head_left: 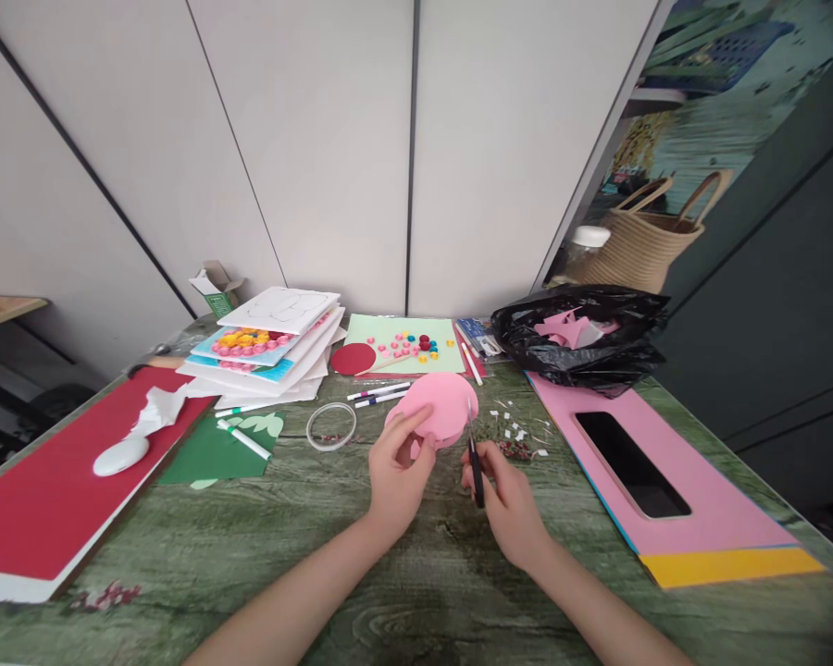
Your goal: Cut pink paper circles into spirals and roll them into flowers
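My left hand (401, 467) pinches pink paper (439, 403) cut in a rounded shape, thumb in front and fingers on its face. It is held up above the middle of the table. My right hand (505, 499) is closed around black-handled scissors (477, 472), whose blades reach up to the right edge of the paper. How far the blades are apart is hard to make out. Small white scraps (514, 427) lie on the table just right of the scissors. A clear ring, a roll of tape (331, 427), lies left of the paper.
Behind stand a pale green sheet (367, 331) with coloured pompom-like bits, a red disc (354, 359) and markers (379, 392). A paper stack (278, 310) and green sheet (215, 450) are left. A black bag (576, 361) and a phone (631, 465) on pink sheets (708, 504) are right.
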`<action>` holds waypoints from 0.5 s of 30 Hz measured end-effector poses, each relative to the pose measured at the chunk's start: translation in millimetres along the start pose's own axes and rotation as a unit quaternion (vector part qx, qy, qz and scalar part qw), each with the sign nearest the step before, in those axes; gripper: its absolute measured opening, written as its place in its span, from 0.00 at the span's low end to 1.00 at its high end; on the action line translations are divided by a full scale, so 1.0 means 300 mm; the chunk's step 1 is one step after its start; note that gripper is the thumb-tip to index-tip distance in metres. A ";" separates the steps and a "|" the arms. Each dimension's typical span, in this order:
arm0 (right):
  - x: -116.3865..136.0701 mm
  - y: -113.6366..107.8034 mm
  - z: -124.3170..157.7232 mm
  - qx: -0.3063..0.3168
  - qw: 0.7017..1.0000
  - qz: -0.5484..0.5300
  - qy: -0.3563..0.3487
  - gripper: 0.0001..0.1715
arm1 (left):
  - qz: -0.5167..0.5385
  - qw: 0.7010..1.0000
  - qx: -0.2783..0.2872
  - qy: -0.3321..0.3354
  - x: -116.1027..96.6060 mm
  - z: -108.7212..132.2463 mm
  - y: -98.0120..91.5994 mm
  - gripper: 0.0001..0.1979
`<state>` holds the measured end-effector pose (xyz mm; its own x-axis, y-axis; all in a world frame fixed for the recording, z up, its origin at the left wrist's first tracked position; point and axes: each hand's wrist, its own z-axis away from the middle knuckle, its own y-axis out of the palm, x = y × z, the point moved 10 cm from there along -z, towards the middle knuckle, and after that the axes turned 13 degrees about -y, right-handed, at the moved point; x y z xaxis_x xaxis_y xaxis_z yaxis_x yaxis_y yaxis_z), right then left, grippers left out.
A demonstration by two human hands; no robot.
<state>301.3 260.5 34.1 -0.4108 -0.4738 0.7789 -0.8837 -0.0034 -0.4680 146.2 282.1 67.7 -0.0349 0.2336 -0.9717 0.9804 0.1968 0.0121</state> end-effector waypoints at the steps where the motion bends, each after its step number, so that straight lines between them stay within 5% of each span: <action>1: 0.000 0.000 0.001 0.000 1.000 0.001 0.000 0.07 | 0.002 1.000 0.001 0.003 -0.003 0.001 0.000 0.14; 15: 0.009 0.003 0.002 0.013 1.000 -0.001 -0.006 0.07 | -0.015 1.000 0.004 0.020 -0.032 0.002 -0.001 0.11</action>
<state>299.5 258.7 35.7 -0.4068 -0.4839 0.7748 -0.8781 -0.0267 -0.4777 146.2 279.2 77.0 -0.0722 0.2660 -0.9613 0.9801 0.1976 -0.0189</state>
